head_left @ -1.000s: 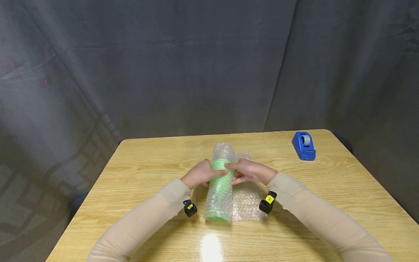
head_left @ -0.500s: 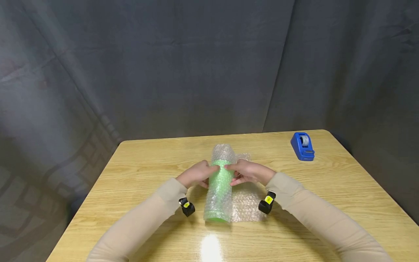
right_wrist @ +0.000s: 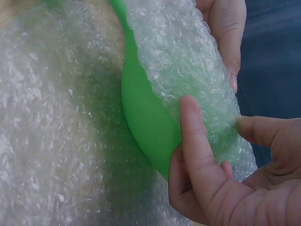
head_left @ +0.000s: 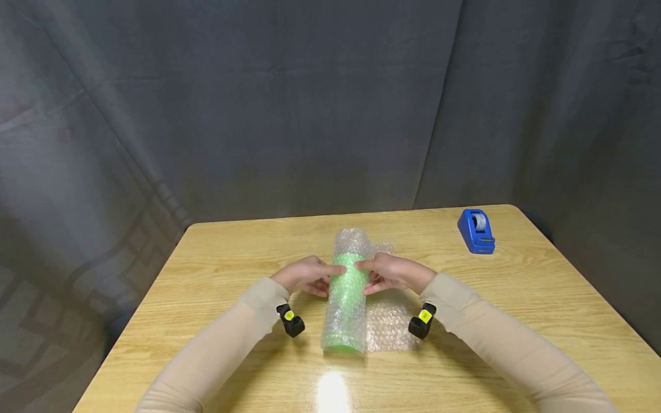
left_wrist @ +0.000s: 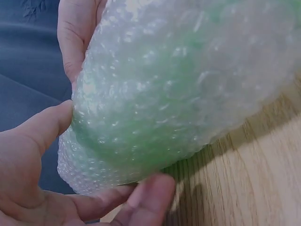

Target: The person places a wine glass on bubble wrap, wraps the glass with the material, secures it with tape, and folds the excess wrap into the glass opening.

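A smooth green object (right_wrist: 143, 103) with a curved outline lies rolled in clear bubble wrap (head_left: 345, 315); its exact kind stays hidden by the wrap. The roll points away from me on the table. My left hand (head_left: 308, 274) holds the roll's left side, thumb on top and fingers low along the side, as the left wrist view shows. From the right, my right hand (head_left: 395, 269) pinches the wrapped layer between thumb and fingers. Beneath that hand, a flat tail of bubble wrap (head_left: 389, 330) spreads to the right, and bare green shows between it and the rolled layer.
A blue tape dispenser (head_left: 476, 232) with a roll of clear tape stands at the back right of the wooden table (head_left: 232, 246). Grey curtains (head_left: 310, 115) hang behind the table and at both sides.
My left thumb has drawn back leftward from across the roll to its left upper side, and the left hand and forearm shifted left. The right hand and roll stay nearly still.
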Motion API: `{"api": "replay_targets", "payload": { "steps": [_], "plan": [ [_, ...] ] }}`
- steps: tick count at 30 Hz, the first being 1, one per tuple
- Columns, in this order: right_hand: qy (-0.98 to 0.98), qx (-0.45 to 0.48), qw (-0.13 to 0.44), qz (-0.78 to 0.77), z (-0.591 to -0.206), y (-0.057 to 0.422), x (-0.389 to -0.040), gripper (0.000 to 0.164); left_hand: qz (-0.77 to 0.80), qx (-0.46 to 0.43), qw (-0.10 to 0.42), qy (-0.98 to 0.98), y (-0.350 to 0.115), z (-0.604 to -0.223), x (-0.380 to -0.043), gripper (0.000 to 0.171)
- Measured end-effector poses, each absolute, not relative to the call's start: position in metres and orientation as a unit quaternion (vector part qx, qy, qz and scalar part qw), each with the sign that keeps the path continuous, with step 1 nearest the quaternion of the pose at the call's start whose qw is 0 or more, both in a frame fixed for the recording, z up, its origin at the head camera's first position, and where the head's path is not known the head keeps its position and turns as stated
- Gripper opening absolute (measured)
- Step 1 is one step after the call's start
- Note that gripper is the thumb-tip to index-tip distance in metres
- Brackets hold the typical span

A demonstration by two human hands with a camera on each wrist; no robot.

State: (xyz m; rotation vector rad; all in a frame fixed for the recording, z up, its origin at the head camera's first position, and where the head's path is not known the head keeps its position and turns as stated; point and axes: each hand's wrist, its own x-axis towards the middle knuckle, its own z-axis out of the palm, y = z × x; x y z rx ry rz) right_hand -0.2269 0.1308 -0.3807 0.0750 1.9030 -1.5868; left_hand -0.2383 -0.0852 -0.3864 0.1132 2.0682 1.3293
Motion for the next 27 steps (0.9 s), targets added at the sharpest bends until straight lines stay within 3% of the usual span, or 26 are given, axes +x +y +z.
{"api": "replay_targets", "payload": {
  "steps": [14, 27],
  "plan": [
    [0.700, 0.015, 0.337, -0.629, -0.385, 0.130, -0.226, 0.033, 0.510, 0.064, 0.328, 0.793, -0.085, -0.382, -0.235, 0.044],
    [0.676, -0.014, 0.354, -0.646, -0.394, 0.137, -0.224, 0.022, 0.453, 0.083, 0.234, 0.856, -0.073, -0.372, -0.222, 0.057]
  ]
}}
